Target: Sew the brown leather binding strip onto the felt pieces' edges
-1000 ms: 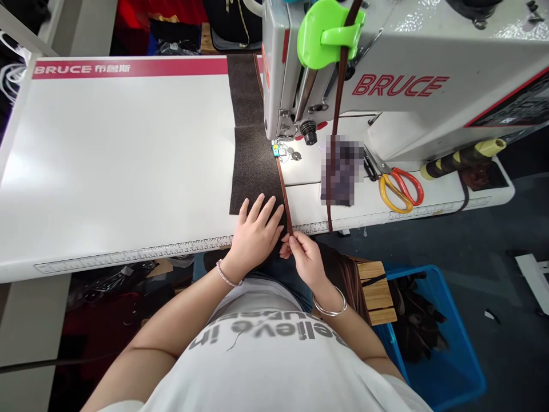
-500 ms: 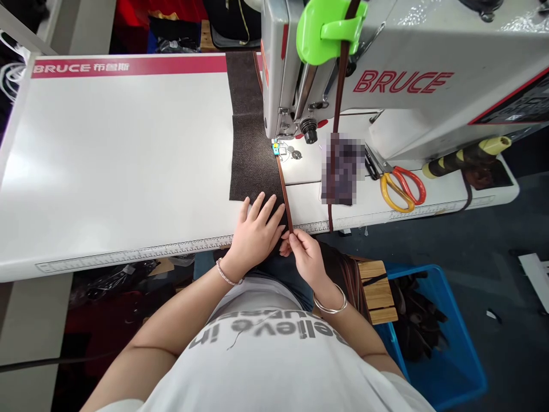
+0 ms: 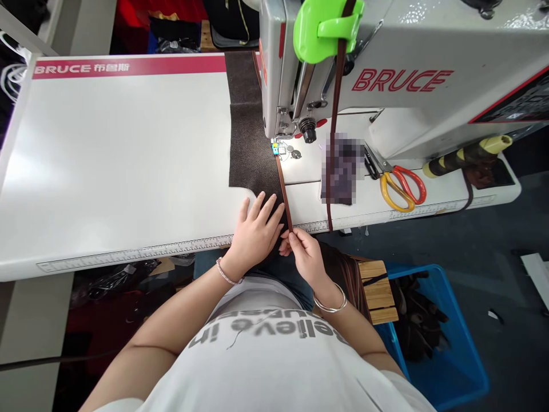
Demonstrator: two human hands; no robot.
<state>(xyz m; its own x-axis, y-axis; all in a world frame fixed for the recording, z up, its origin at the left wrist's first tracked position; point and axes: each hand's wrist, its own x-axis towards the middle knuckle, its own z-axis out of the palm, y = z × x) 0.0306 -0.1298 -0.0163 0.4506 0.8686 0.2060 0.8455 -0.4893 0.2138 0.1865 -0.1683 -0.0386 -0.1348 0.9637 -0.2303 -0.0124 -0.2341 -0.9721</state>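
Dark brown fabric (image 3: 247,143) runs front to back along the left of the sewing machine's needle area (image 3: 275,147). My left hand (image 3: 258,226) lies flat on its near part, fingers spread. A reddish-brown trim edge (image 3: 283,189) follows the fabric's right side from the presser foot to the table's front. My right hand (image 3: 303,250) pinches that edge between thumb and fingers at the front rim. What lies beneath my left palm is hidden.
Scissors (image 3: 398,189) with red and yellow handles and a blurred-out flat object (image 3: 342,170) rest right of the needle. A brown strip (image 3: 337,97) hangs from a green clip (image 3: 328,28). A blue bin (image 3: 465,343) with dark scraps stands lower right, by a wooden stool (image 3: 380,292).
The fabric has slid away from me past the needle, and a curved cut-in of its left edge now shows by my left fingers. Both hands have barely moved.
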